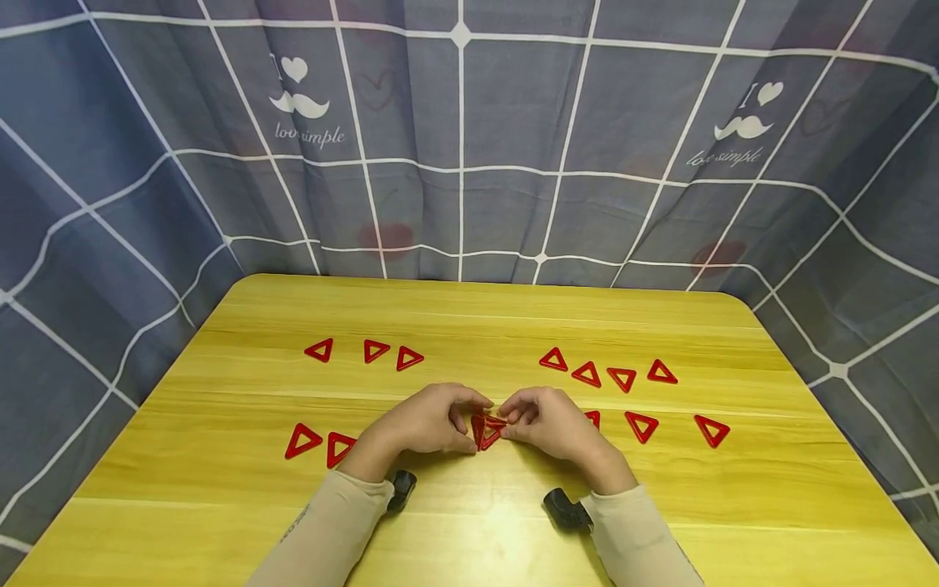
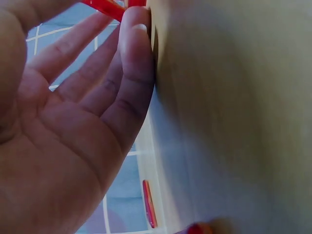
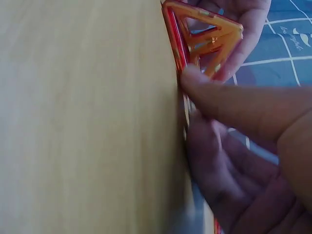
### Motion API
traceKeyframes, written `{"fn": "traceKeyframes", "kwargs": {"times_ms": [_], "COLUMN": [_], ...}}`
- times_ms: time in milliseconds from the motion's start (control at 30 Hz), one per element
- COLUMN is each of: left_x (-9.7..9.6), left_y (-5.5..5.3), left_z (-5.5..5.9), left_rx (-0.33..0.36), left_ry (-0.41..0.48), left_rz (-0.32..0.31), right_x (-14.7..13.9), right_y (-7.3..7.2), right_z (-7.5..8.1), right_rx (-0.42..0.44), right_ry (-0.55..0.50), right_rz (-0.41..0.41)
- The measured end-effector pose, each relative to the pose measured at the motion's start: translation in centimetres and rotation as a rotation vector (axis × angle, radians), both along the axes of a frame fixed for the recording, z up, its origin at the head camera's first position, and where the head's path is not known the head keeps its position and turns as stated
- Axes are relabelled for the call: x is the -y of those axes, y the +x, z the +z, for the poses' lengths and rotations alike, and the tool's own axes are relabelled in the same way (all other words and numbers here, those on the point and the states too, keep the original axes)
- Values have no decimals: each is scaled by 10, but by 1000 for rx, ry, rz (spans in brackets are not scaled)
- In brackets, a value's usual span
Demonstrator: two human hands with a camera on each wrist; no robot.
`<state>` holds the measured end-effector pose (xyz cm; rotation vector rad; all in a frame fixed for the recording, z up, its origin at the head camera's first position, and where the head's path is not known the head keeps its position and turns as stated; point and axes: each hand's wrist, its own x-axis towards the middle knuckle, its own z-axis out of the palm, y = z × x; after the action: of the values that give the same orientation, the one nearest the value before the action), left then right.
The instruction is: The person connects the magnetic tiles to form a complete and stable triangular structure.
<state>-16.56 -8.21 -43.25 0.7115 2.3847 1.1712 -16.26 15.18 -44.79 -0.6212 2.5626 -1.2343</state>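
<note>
Between the two hands, several red triangular frame tiles (image 1: 479, 432) stand joined at an angle on the table. The left hand (image 1: 433, 420) pinches the cluster's left side, thumb in front and fingers behind. In the left wrist view only a bit of red tile (image 2: 107, 7) shows at the top, by the fingertips. From the other side the right hand (image 1: 550, 424) pinches a tile between thumb and finger. The right wrist view shows the tiles (image 3: 176, 39) as upright, see-through red-orange triangles, leaning together. Part of the cluster is hidden by the fingers.
Loose red triangles lie flat on the wooden table (image 1: 484, 522): three at the back left (image 1: 372, 359), two beside the left forearm (image 1: 288, 453), several at the back right (image 1: 613, 372), others right of the right hand (image 1: 631, 427). A grey checked curtain (image 1: 506, 106) surrounds the table.
</note>
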Motion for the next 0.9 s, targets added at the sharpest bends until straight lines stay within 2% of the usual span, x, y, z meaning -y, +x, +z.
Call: {"fn": "traceKeyframes", "kwargs": {"times_ms": [167, 400, 667, 900], "left_x": [-2, -5, -6, -6], "left_y": [-1, -1, 2, 4], "left_z": [-1, -2, -1, 0], "left_rx": [-39, -93, -85, -87], "left_ry": [6, -34, -74, -90], "left_rz": [-17, -38, -21, 9], "right_x": [1, 0, -9, -35], "right_y": [-1, -1, -2, -2], "right_z": [0, 0, 7, 24], "right_rx": [-22, -22, 69, 116], "right_ry": [29, 17, -36, -63], "right_rz": [-72, -77, -55, -132]}}
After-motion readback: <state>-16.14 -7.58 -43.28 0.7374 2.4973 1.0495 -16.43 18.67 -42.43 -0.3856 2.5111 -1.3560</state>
